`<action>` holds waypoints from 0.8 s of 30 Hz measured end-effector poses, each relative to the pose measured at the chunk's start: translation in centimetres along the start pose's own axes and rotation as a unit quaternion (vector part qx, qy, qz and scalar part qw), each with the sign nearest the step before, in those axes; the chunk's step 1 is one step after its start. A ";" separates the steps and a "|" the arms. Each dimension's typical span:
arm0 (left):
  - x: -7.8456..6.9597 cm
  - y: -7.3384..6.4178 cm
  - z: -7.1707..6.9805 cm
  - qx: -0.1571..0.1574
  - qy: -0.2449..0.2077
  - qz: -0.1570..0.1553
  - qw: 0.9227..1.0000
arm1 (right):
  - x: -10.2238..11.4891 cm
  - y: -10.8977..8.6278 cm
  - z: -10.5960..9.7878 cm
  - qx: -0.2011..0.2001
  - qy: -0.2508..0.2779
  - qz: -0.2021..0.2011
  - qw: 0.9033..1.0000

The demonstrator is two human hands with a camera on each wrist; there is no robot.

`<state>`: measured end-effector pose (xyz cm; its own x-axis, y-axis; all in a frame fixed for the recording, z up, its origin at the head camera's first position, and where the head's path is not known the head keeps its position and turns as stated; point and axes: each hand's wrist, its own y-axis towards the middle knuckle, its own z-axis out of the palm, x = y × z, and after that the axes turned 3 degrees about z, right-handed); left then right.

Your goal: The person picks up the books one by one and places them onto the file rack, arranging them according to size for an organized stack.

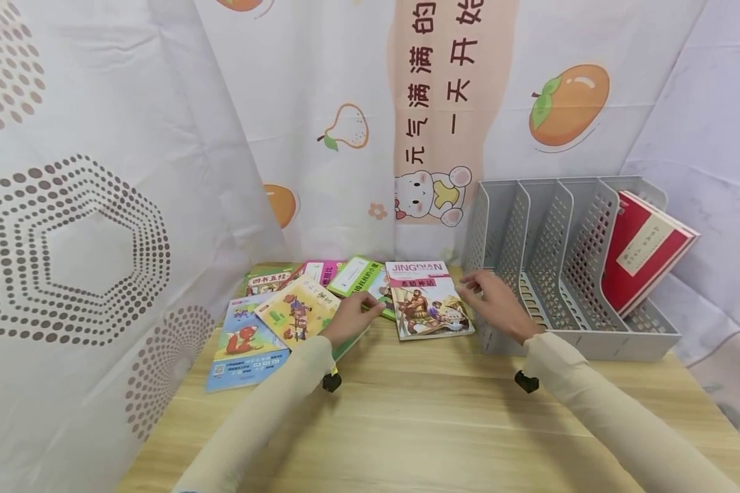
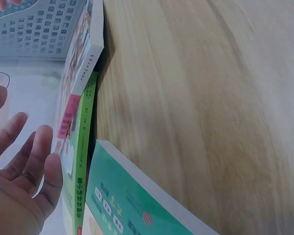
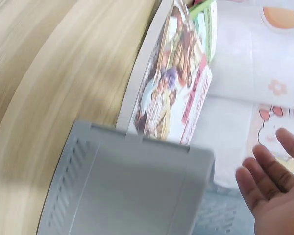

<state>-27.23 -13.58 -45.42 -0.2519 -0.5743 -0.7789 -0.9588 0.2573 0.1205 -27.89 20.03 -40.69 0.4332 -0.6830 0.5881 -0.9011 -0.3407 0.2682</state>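
Note:
A white book with a pink band and painted figures on its cover lies between the two hands. My left hand hovers at its left, over the green book, fingers relaxed and holding nothing; the left wrist view shows its fingers loosely bent and apart from the books. My right hand is at the white book's right edge, beside the grey file rack. In the right wrist view its fingers are spread, with nothing in them.
To the left, a yellow book overlaps a blue book with a fox; a pink book and another green-edged book lie behind. A red book leans in the rack's rightmost compartment. Printed cloth hangs behind the wooden table.

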 end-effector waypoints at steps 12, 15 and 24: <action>0.3 -0.5 0.0 0.003 -0.013 0.000 1.000 | 1.6 0.5 4.3 0.118 -0.044 0.043 0.991; 0.7 -0.1 0.6 0.010 -0.017 -0.010 1.000 | 1.4 0.4 4.7 0.131 -0.054 0.056 0.988; 0.4 1.3 3.1 0.028 0.023 -0.061 0.997 | 0.7 0.8 5.0 0.126 -0.034 0.048 0.990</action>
<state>-28.19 -11.03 -47.48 -0.1404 -0.6385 -0.7567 -0.9742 0.2256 -0.0096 -28.25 16.07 -43.88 0.3536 -0.7586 0.5473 -0.9089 -0.4169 0.0094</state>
